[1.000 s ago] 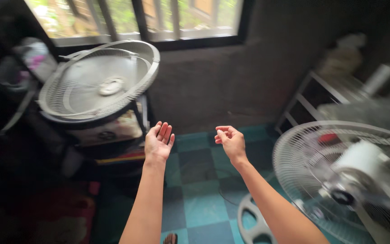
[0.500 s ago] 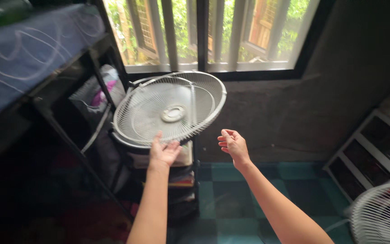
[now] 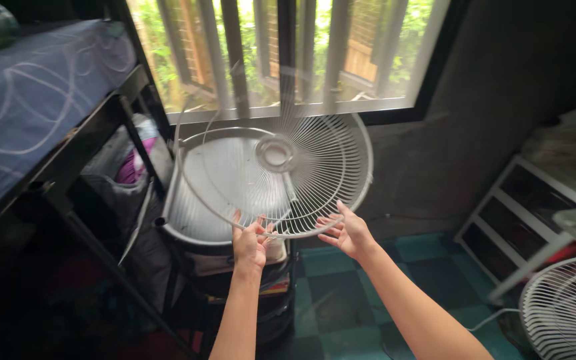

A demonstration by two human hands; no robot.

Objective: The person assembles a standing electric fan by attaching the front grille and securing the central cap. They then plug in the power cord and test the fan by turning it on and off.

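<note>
White wire fan guard [image 3: 301,177] is tilting below the window [image 3: 288,53], over a round white tub [image 3: 188,220], left hand [image 3: 249,241] pinching its lower rim with fingers closed, right hand [image 3: 348,231] touching the rim, fingers spread apart.

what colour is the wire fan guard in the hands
White, round wire fan guard with a pale centre disc, clearest in the head view.

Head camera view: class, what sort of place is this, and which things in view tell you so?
Probably a lived-in room at home: a bunk bed on the left, a barred window looking onto greenery, and a white drawer unit on a teal checked floor.
</note>
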